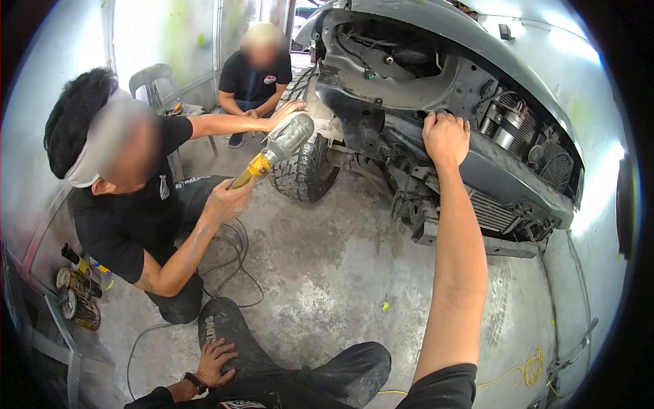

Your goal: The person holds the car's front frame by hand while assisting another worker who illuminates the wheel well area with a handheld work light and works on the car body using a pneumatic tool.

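My right hand (446,138) rests on top of the dark front frame beam (497,170) of a vehicle whose bumper is off, its fingers curled over the upper edge. At the bottom left, my left hand (216,361) lies spread on my dark trouser leg (235,334), a watch on the wrist. Beside the front tyre (303,170), a co-worker (129,204) grips a yellow and silver power tool (276,146) in one hand and has the other hand near its head, by the wheel arch.
Another person (255,78) crouches behind the wheel near a grey plastic chair (155,85). Cans (80,307) stand at the left wall. A black cable (242,262) loops over the concrete floor, and a yellow cord (531,368) lies at the lower right.
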`<action>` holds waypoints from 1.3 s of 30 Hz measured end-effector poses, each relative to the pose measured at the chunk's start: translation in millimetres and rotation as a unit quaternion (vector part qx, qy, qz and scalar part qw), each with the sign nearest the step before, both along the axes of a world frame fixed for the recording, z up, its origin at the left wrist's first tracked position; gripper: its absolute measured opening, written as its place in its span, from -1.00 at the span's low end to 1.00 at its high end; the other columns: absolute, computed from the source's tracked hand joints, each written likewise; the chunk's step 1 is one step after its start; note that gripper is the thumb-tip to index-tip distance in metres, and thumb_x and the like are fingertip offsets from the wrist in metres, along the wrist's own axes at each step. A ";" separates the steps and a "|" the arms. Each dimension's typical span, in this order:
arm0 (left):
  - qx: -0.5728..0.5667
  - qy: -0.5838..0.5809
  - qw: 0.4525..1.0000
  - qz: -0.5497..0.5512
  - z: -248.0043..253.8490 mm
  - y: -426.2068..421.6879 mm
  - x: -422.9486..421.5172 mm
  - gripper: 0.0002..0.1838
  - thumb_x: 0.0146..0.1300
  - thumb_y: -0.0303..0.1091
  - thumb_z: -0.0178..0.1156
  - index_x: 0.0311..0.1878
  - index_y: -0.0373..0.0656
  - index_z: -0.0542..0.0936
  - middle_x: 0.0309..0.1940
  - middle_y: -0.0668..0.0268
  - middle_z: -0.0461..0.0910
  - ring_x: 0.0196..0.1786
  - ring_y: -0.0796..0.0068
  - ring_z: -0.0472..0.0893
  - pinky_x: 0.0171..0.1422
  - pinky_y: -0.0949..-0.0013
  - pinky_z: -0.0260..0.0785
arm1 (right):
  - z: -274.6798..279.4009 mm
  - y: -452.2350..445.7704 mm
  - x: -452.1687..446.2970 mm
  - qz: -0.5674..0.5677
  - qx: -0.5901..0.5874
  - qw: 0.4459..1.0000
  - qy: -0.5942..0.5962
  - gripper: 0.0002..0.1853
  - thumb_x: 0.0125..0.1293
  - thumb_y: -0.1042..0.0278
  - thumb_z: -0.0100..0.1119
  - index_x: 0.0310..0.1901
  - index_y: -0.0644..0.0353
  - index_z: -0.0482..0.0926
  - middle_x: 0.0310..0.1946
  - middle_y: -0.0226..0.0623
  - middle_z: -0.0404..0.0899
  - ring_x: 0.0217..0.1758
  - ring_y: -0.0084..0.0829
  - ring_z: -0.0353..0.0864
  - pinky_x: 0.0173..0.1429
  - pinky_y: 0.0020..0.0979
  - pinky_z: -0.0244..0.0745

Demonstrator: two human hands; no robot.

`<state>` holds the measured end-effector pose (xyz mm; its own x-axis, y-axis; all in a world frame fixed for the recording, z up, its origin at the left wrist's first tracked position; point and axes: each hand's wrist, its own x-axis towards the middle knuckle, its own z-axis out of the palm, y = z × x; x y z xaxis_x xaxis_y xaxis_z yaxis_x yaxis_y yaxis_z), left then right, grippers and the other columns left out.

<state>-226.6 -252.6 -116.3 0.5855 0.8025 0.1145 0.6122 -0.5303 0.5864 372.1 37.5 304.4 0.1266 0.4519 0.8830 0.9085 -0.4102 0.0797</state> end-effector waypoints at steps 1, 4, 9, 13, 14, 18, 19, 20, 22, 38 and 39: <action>0.002 -0.003 1.000 0.000 -0.8 -0.9 0.4 -0.45 0.25 0.09 0.25 0.23 0.04 0.61 0.42 0.23 0.44 0.57 -0.06 0.24 0.62 -0.43 -0.16 | 0.6 -1.0 -0.6 -0.006 -0.006 1.000 -0.001 -0.55 0.51 0.06 -0.04 -0.19 0.24 0.77 -0.09 -0.11 0.75 0.10 -0.04 0.66 0.47 0.00 0.36; 0.006 -0.008 1.000 0.000 -1.1 -0.9 1.2 -0.45 0.25 0.09 0.24 0.23 0.03 0.61 0.42 0.22 0.45 0.57 -0.07 0.24 0.62 -0.44 -0.16 | 0.8 -1.3 0.0 -0.015 -0.007 1.000 -0.016 -0.54 0.51 0.07 -0.06 -0.19 0.23 0.77 -0.10 -0.11 0.75 0.10 -0.05 0.66 0.46 -0.01 0.37; 0.013 -0.005 1.000 0.007 -3.0 -5.8 4.1 -0.46 0.25 0.07 0.23 0.22 0.01 0.62 0.39 0.20 0.46 0.55 -0.10 0.25 0.62 -0.43 -0.17 | 1.3 -15.4 -14.2 -0.019 -0.090 0.994 0.059 -0.46 0.50 0.03 -0.18 -0.20 0.24 0.78 -0.11 -0.09 0.76 0.08 -0.11 0.68 0.30 -0.04 0.44; 0.024 0.009 1.000 0.014 -25.8 -6.7 10.3 -0.48 0.29 0.07 0.16 0.19 -0.02 0.62 0.36 0.16 0.48 0.55 -0.15 0.24 0.62 -0.42 -0.20 | -14.6 -13.6 -0.3 -0.059 -0.091 0.993 0.038 -0.37 0.55 -0.04 -0.29 -0.02 0.22 0.79 0.08 -0.09 0.73 0.28 -0.14 0.60 0.58 -0.02 0.20; 0.027 0.009 1.000 0.004 -26.5 -4.6 9.8 -0.48 0.29 0.07 0.16 0.19 -0.02 0.62 0.36 0.16 0.48 0.55 -0.14 0.24 0.62 -0.43 -0.19 | -16.6 -12.5 -0.2 -0.046 -0.072 0.996 0.039 -0.36 0.56 -0.05 -0.31 0.01 0.23 0.78 0.11 -0.09 0.71 0.31 -0.15 0.58 0.61 -0.02 0.15; 0.027 0.005 1.000 0.008 -28.0 -9.5 4.0 -0.46 0.24 0.09 0.19 0.18 -0.02 0.63 0.36 0.17 0.48 0.55 -0.12 0.25 0.61 -0.43 -0.17 | -3.2 -24.6 -12.0 -0.038 -0.112 0.990 0.071 -0.40 0.55 -0.01 -0.25 -0.01 0.24 0.78 0.13 -0.08 0.70 0.29 -0.18 0.59 0.64 -0.03 0.10; 0.023 0.003 1.000 0.013 -25.9 -8.6 4.8 -0.45 0.23 0.09 0.21 0.18 -0.01 0.63 0.36 0.18 0.48 0.54 -0.12 0.25 0.61 -0.43 -0.16 | -9.2 -18.8 -7.9 -0.034 -0.063 0.997 0.038 -0.41 0.54 0.01 -0.24 -0.07 0.23 0.80 0.07 -0.10 0.73 0.24 -0.17 0.62 0.59 -0.04 0.17; 0.026 0.002 1.000 0.013 -24.7 -8.0 4.8 -0.45 0.21 0.09 0.22 0.18 -0.01 0.63 0.36 0.18 0.48 0.54 -0.11 0.26 0.61 -0.43 -0.16 | -5.5 -20.8 -9.5 -0.034 -0.083 0.995 0.036 -0.43 0.54 0.01 -0.22 -0.08 0.24 0.79 0.01 -0.13 0.75 0.20 -0.16 0.64 0.53 -0.04 0.24; 0.029 -0.002 1.000 0.008 -22.5 -7.0 3.7 -0.44 0.18 0.09 0.24 0.18 0.01 0.63 0.37 0.20 0.48 0.54 -0.10 0.26 0.61 -0.42 -0.14 | -6.3 -16.7 -8.7 -0.033 -0.047 0.998 0.003 -0.45 0.54 0.01 -0.19 -0.08 0.23 0.79 -0.01 -0.11 0.75 0.17 -0.15 0.65 0.50 -0.04 0.28; 0.025 0.004 1.000 -0.008 -29.3 -8.1 -5.2 -0.45 0.24 0.08 0.26 0.26 0.09 0.60 0.42 0.27 0.45 0.61 0.04 0.20 0.65 -0.35 -0.16 | -10.6 -14.0 -10.5 -0.032 -0.003 0.999 -0.027 -0.54 0.51 0.05 -0.07 -0.14 0.21 0.77 -0.06 -0.12 0.77 0.12 -0.06 0.67 0.50 0.00 0.33; 0.028 -0.008 1.000 -0.006 -30.7 -8.8 -6.3 -0.44 0.24 0.08 0.28 0.27 0.09 0.60 0.42 0.27 0.45 0.61 0.05 0.20 0.66 -0.34 -0.17 | -9.6 -16.2 -13.0 -0.034 -0.008 0.999 -0.029 -0.55 0.52 0.05 -0.07 -0.14 0.19 0.77 -0.08 -0.12 0.77 0.11 -0.05 0.67 0.48 0.01 0.35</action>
